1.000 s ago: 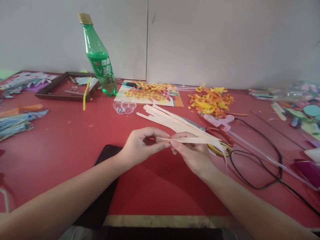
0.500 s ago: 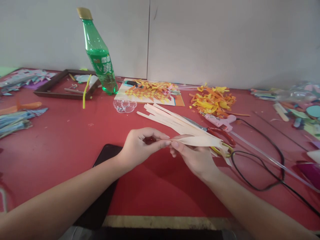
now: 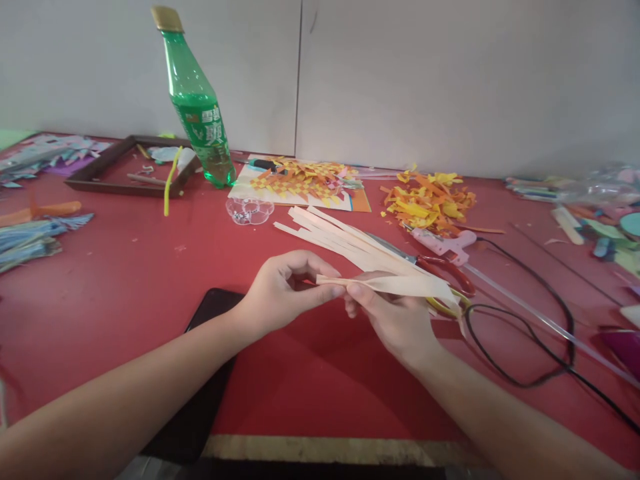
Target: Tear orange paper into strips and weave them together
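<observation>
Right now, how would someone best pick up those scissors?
Probably by the red handle, from the right: the loop sticks out beyond the strips, which partly cover the scissors, and the blade points away, to the left.

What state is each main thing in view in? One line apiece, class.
Held strip: narrowed at left, wider rightward
Left grip: pinching the strip
Right grip: pinching it too
Pale strips: bunched, lying loose
Green bottle: capped, partly full
Glue gun: lying down, power unclear
Frame: lying flat
Orange-yellow scraps: heaped
</observation>
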Tool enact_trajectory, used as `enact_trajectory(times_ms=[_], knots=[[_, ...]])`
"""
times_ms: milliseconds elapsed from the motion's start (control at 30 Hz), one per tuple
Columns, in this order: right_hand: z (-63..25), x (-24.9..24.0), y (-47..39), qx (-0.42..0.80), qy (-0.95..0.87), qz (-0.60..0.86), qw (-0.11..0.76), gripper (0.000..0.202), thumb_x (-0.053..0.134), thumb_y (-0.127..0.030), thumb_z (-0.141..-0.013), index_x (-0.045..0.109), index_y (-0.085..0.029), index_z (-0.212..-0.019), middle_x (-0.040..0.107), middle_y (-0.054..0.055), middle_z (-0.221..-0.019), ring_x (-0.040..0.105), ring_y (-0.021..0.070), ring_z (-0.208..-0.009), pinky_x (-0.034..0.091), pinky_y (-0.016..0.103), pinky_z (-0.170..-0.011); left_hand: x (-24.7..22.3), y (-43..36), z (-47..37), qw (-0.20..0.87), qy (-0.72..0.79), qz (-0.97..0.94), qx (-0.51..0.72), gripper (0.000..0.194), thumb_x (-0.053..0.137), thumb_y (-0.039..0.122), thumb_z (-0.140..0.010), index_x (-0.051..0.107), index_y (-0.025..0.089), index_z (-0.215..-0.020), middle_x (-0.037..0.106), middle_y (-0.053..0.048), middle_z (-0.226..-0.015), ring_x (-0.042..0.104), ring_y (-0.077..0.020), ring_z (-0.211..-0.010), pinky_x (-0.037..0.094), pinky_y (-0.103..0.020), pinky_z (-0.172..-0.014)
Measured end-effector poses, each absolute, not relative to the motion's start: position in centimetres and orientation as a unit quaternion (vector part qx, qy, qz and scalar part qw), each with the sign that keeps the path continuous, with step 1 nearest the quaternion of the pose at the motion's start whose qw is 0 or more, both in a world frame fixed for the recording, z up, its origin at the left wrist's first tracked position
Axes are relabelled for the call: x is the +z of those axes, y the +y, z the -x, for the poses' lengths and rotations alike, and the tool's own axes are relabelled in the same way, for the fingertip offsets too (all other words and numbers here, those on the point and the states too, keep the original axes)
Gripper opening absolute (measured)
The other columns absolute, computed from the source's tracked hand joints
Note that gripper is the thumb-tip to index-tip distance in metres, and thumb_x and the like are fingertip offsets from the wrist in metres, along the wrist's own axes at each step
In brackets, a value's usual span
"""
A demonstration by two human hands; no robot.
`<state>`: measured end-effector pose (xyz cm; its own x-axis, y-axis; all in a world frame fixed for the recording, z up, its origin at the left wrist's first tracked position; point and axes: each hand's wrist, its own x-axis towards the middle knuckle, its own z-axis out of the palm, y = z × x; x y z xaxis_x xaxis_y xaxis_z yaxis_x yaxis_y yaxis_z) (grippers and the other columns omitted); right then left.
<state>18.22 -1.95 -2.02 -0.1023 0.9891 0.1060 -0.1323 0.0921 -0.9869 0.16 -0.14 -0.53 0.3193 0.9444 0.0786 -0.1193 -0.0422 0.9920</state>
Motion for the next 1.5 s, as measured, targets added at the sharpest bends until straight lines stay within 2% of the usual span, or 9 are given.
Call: enact_trajectory(times_ms=[267,633,867,1067,1333,1433,1500], knots=[[-18.6,-2.4,-1.8,0.546,-0.512,0.421,0.513,0.013,0.072,-0.032,-0.081,0.075,-0.02,-0.076,0.065,0.001,-0.058,0.057,0.012,-0.049,0.046,0.024,-0.04,-0.5,-0.3,-0.2,0.605,0.354,-0.547,0.457,0.017,0.078,0.026,-0.074,0.064,0.015,-0.074,0.071,-0.003,-0.072,0.068,-0.0145,-0.067,0.053,-0.026,-0.063],[-18.4,-2.2,-1.9,0.531,-0.524,0.421,0.516,0.015,0.072,-0.032,-0.081,0.073,-0.02,-0.073,0.064,0.0,-0.057,0.056,0.0108,-0.048,0.047,0.023,-0.04,-0.5,-0.2,-0.2,0.605,0.35,-0.556,0.449,0.016,0.075,0.024,-0.077,0.061,0.015,-0.073,0.069,-0.003,-0.07,0.065,-0.0124,-0.064,0.051,-0.024,-0.061],[-18.0,-1.2,-1.9,0.521,-0.554,0.455,0.463,0.024,0.073,-0.037,-0.078,0.072,-0.017,-0.066,0.061,0.001,-0.053,0.055,0.0111,-0.044,0.048,0.025,-0.041,-0.9,0.0,0.4,0.505,0.38,-0.67,0.389,0.009,0.069,0.02,-0.078,0.064,0.016,-0.085,0.068,-0.004,-0.08,0.064,-0.0128,-0.071,0.051,-0.023,-0.064],[-18.3,-1.6,-1.7,0.522,-0.546,0.452,0.474,0.021,0.072,-0.037,-0.08,0.073,-0.018,-0.071,0.061,0.0,-0.054,0.055,0.0109,-0.045,0.047,0.024,-0.041,-1.0,0.0,0.2,0.524,0.377,-0.643,0.413,0.015,0.067,0.015,-0.076,0.056,0.018,-0.086,0.063,0.001,-0.078,0.06,-0.0094,-0.067,0.047,-0.019,-0.058],[-19.3,-2.4,-0.9,0.521,-0.452,0.463,0.557,0.02,0.077,-0.031,-0.077,0.067,-0.018,-0.065,0.062,0.0,-0.058,0.053,0.0094,-0.047,0.043,0.022,-0.04,-1.0,1.1,0.6,0.532,0.392,-0.569,0.489,0.021,0.07,0.016,-0.077,0.05,0.019,-0.081,0.058,0.003,-0.077,0.058,-0.0082,-0.068,0.048,-0.022,-0.068],[-19.3,-2.3,-0.7,0.514,-0.442,0.467,0.568,0.021,0.078,-0.032,-0.076,0.067,-0.018,-0.064,0.062,0.0,-0.058,0.052,0.0091,-0.046,0.042,0.022,-0.039,-1.1,1.0,0.7,0.519,0.409,-0.565,0.493,0.012,0.067,0.02,-0.081,0.055,0.019,-0.083,0.059,0.002,-0.08,0.059,-0.0099,-0.074,0.049,-0.023,-0.072],[-19.2,-2.2,-0.8,0.516,-0.461,0.47,0.548,0.021,0.077,-0.033,-0.076,0.069,-0.018,-0.065,0.062,0.0,-0.057,0.053,0.0096,-0.046,0.042,0.022,-0.039,-1.1,0.7,0.7,0.512,0.406,-0.595,0.468,0.01,0.065,0.023,-0.083,0.061,0.018,-0.091,0.064,-0.001,-0.087,0.062,-0.0125,-0.081,0.051,-0.025,-0.077]])
